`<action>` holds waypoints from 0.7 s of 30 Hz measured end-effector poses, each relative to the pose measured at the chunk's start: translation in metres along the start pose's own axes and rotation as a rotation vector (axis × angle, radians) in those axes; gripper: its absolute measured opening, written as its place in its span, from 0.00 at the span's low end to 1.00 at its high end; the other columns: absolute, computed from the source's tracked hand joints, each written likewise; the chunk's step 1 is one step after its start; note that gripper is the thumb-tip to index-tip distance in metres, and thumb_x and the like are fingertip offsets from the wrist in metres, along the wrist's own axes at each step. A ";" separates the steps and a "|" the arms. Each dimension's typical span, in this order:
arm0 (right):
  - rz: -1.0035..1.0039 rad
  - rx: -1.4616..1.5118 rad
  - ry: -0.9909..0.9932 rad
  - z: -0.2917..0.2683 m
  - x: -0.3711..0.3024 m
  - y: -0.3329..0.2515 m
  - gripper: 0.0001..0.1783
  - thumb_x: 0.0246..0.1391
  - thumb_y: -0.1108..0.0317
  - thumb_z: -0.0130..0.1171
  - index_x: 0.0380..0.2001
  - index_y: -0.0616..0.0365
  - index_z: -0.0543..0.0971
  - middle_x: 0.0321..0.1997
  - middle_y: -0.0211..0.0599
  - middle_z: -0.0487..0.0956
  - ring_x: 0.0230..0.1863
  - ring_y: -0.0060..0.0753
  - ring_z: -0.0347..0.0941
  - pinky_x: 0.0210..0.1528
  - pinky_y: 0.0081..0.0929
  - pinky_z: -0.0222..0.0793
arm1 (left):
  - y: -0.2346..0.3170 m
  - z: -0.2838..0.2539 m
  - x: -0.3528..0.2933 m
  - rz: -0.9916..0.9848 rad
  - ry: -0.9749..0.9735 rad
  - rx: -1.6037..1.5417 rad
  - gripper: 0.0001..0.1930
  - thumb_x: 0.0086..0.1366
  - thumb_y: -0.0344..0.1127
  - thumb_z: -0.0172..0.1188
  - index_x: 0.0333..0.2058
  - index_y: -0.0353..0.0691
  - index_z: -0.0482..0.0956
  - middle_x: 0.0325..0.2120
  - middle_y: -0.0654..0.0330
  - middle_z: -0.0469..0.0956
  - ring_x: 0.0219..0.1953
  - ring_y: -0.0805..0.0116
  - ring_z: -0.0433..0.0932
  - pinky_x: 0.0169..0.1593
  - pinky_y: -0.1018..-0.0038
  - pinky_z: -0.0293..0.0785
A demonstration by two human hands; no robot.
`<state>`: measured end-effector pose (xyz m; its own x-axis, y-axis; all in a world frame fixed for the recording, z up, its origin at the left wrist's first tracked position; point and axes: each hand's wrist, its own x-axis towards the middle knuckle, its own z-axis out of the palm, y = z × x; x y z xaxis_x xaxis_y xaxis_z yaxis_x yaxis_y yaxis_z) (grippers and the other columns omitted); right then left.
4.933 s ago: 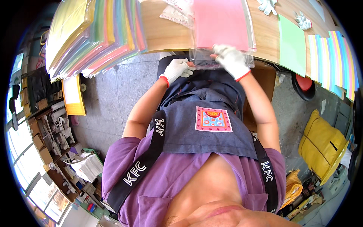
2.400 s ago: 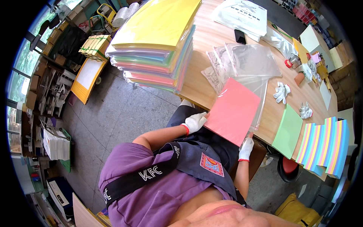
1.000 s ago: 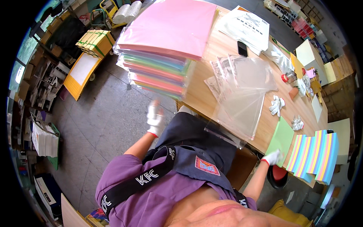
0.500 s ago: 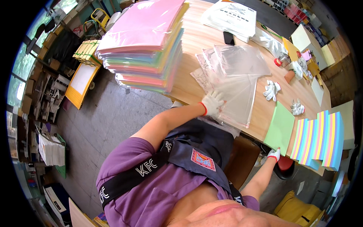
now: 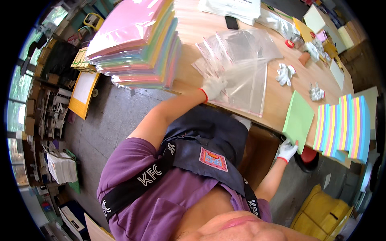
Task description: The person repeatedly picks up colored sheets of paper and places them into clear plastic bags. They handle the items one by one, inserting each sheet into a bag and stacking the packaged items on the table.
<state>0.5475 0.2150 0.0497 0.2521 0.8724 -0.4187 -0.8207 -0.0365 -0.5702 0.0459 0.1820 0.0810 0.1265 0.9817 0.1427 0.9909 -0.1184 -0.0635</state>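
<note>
Green sheet stack (image 5: 298, 120): lies at the wooden table's (image 5: 277, 100) near edge, long axis running away from the person.
Right hand (image 5: 288, 150): gloved, fingers curled on that stack's near lower corner; the closer hand.
Left hand (image 5: 214, 87): gloved, pressed on the clear plastic bags (image 5: 241, 68), well apart to the stack's left; grip unclear.
Beyond left hand: tall pile of coloured paper (image 5: 136, 44).

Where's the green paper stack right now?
Head view, right side: the green stack lies at the table's near edge, between the clear bags and the striped stack, with the right hand at its near corner.
</note>
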 end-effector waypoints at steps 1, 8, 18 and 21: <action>0.085 -0.047 -0.044 0.018 -0.013 -0.005 0.19 0.53 0.62 0.60 0.47 0.57 0.73 0.45 0.35 0.79 0.43 0.32 0.75 0.45 0.24 0.74 | -0.008 0.009 -0.004 -0.007 0.044 0.021 0.14 0.55 0.39 0.58 0.41 0.44 0.76 0.43 0.53 0.75 0.29 0.51 0.79 0.32 0.58 0.76; -0.129 -0.385 -0.041 0.017 -0.014 -0.043 0.10 0.56 0.63 0.54 0.40 0.53 0.73 0.35 0.33 0.78 0.27 0.29 0.71 0.23 0.23 0.67 | 0.017 -0.051 -0.007 0.057 -0.249 -0.132 0.23 0.58 0.40 0.55 0.53 0.45 0.71 0.50 0.53 0.72 0.47 0.53 0.76 0.41 0.58 0.75; 0.169 -0.082 -0.377 0.077 -0.177 -0.023 0.26 0.54 0.69 0.52 0.56 0.69 0.66 0.54 0.46 0.74 0.49 0.42 0.73 0.54 0.40 0.70 | 0.010 -0.047 -0.019 0.171 -0.190 -0.127 0.19 0.52 0.43 0.62 0.43 0.45 0.76 0.39 0.54 0.75 0.48 0.54 0.76 0.42 0.58 0.76; 0.574 0.125 -0.589 0.045 -0.171 -0.003 0.29 0.56 0.67 0.53 0.58 0.71 0.63 0.52 0.45 0.74 0.49 0.39 0.73 0.53 0.35 0.70 | -0.002 -0.021 -0.015 0.126 -0.157 -0.156 0.19 0.53 0.40 0.61 0.45 0.46 0.75 0.41 0.56 0.75 0.44 0.55 0.78 0.39 0.59 0.76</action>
<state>0.4838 0.0883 0.1549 -0.5041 0.8483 -0.1620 -0.7997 -0.5294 -0.2834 0.0431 0.1646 0.1000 0.2530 0.9674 -0.0130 0.9643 -0.2511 0.0837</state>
